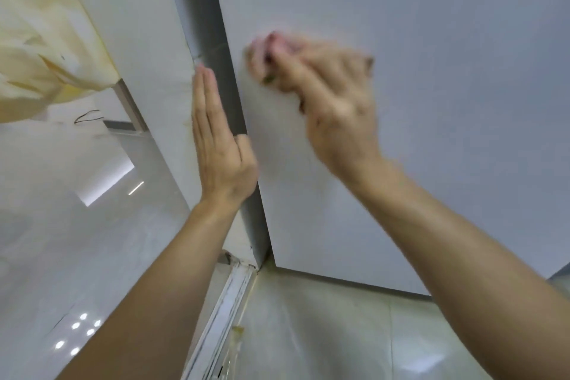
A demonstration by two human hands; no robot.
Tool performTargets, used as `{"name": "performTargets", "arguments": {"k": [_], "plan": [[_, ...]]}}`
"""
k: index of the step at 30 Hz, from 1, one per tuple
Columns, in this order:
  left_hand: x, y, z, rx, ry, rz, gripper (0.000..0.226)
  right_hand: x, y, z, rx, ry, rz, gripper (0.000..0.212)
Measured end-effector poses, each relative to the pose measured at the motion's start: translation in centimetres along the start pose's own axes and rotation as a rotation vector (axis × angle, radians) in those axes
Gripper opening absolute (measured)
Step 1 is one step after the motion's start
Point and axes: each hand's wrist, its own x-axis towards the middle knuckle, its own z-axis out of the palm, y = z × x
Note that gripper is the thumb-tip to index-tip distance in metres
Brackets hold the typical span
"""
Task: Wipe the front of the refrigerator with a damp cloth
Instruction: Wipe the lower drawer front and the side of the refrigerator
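Note:
The refrigerator front [431,86] is a plain white-grey door filling the right of the view. My right hand [327,95] presses a pink cloth [271,46] flat against the door near its left edge; hand and cloth are blurred by motion. My left hand [216,139] is held with straight fingers alongside the door's left edge, its thumb resting on that edge. Most of the cloth is hidden under my right hand's fingers.
A white wall [145,40] stands just left of the refrigerator, with a narrow gap between them. A cream flower-print curtain [40,49] hangs at the far left. A glossy tiled floor [339,333] and a sliding-door track [222,318] lie below.

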Motion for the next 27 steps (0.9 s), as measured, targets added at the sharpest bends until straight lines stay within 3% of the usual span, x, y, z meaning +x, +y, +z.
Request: {"name": "performTargets", "arguments": {"k": [7,10,13,15,18,21,25,27], "plan": [[-2.2,-2.0,0.4,0.073,-0.08,-0.103,0.088,-15.0,-1.9,0.0,0.202,-0.632,-0.158,0.033],[-2.6,-1.7,0.6,0.087,-0.107,-0.121,0.083,-17.3,-1.4,-2.0,0.205,-0.764,-0.149,0.045],[-2.5,-1.3,0.7,0.083,-0.085,-0.108,0.079,-14.5,-1.0,-3.5,0.202,-0.644,-0.099,0.05],[-2.3,-0.9,0.8,0.069,-0.06,-0.071,0.075,-10.5,-0.1,-4.8,0.131,-0.456,-0.044,0.036],[-1.9,0.1,1.2,0.048,-0.031,0.016,0.072,-3.4,2.8,-7.4,0.079,-0.13,0.182,0.018],[-1.9,1.2,2.1,0.071,-0.046,0.092,0.073,0.8,6.0,-9.2,-0.239,0.124,0.154,0.025],[-2.7,2.2,3.5,0.097,-0.066,0.154,0.073,-2.4,5.9,-8.5,-0.224,0.053,0.091,0.025],[-3.0,2.3,4.1,0.103,-0.063,0.163,0.073,-7.6,5.7,-8.1,-0.179,-0.098,-0.006,0.028]]}}
